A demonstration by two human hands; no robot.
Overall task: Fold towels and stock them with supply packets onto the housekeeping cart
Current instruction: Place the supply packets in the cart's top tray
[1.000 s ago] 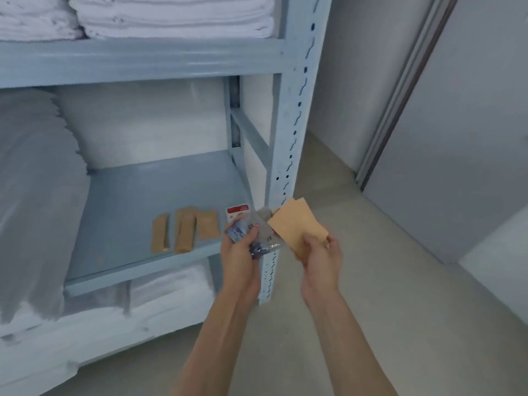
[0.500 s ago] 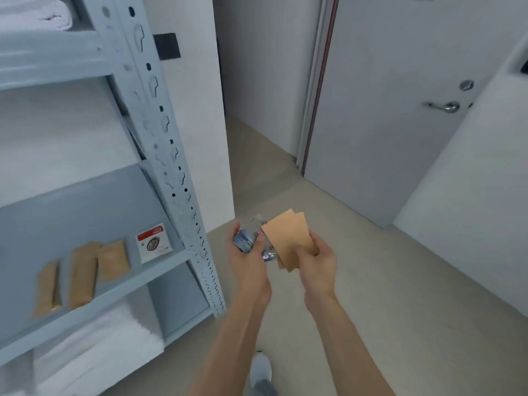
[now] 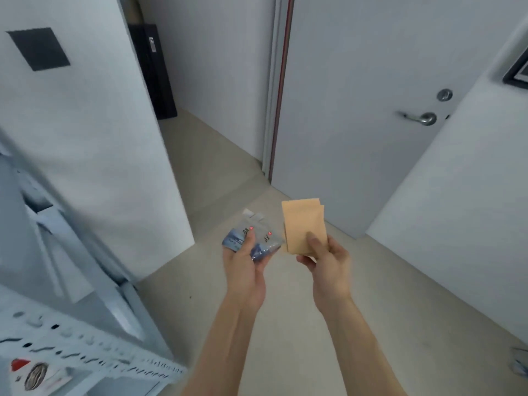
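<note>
My left hand [image 3: 245, 267] grips a few clear plastic packets [image 3: 258, 238] with blue print and small red marks, thumb pressed on top. My right hand [image 3: 328, 258] holds a small stack of tan paper packets [image 3: 303, 224] upright, thumb on the front one. Both hands are out in front of me at mid-height over the floor, close together but apart. One white packet with a red label [image 3: 34, 374] lies on the metal shelf at the bottom left. No towels and no cart are in view.
The blue-grey metal shelving unit [image 3: 94, 358] fills the lower left, blurred. A white wall corner [image 3: 171, 181] stands beside it. A closed grey door with a lever handle [image 3: 420, 118] is ahead on the right. Beige floor [image 3: 285, 324] stretches below and into a narrow passage.
The view has swung right, away from the shelf toward the door; the shelf with tan packets and towels has left the frame. My hands keep their packets and have drawn slightly apart.
</note>
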